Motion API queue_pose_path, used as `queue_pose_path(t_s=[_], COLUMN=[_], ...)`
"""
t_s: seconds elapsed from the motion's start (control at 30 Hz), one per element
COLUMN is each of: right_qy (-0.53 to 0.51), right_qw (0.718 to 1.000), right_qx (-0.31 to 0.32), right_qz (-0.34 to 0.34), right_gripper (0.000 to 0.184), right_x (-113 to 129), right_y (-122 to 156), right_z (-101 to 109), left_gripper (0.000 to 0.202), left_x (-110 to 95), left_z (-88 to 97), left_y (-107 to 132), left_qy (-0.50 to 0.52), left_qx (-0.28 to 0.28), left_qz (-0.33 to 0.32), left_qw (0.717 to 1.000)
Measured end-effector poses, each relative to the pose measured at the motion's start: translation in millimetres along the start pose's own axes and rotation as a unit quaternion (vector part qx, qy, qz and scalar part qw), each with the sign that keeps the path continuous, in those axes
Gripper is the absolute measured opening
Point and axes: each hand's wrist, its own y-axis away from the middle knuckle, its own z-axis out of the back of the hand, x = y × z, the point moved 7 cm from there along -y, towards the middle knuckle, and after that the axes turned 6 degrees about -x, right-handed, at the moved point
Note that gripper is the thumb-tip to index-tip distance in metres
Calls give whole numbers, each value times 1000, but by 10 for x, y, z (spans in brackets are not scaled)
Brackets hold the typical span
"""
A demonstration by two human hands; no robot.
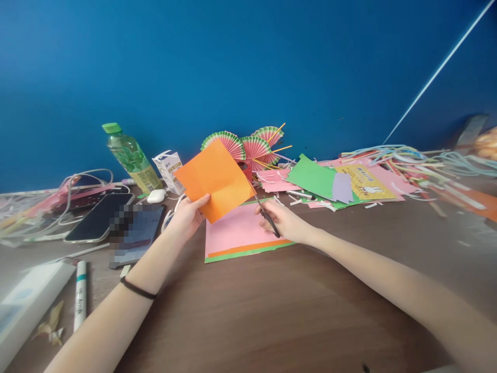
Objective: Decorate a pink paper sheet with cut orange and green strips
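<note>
Orange paper (215, 181) is hanging above the table (272, 300), and the left hand (189, 216) is pinching its lower left edge, the thumb pressing on the near face (a black band (137, 289) is circling that forearm). The right hand (285, 220) is curling its fingers around the black-handled scissors (271, 221), whose blades are pointing at the paper's right corner; whether they are biting into it, I cannot tell. Below, a pink sheet (233, 235) is lying over a green sheet (217, 259), an orange strip (248, 248) running along its near edge.
</note>
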Motion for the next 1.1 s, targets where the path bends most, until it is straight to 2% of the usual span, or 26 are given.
queue_pose_path(t_s=[1.1], right_qy=[-17], right_qw=[1000], right_qx=[5], right_qz=[-23], right_gripper=[25], right_x=[-29], right_y=[8], right_z=[-12], left_gripper=[23], left_x=[-8], left_z=[-41], left_y=[49], left_qy=[5], left_qx=[1], left_qz=[7], left_qw=[1000])
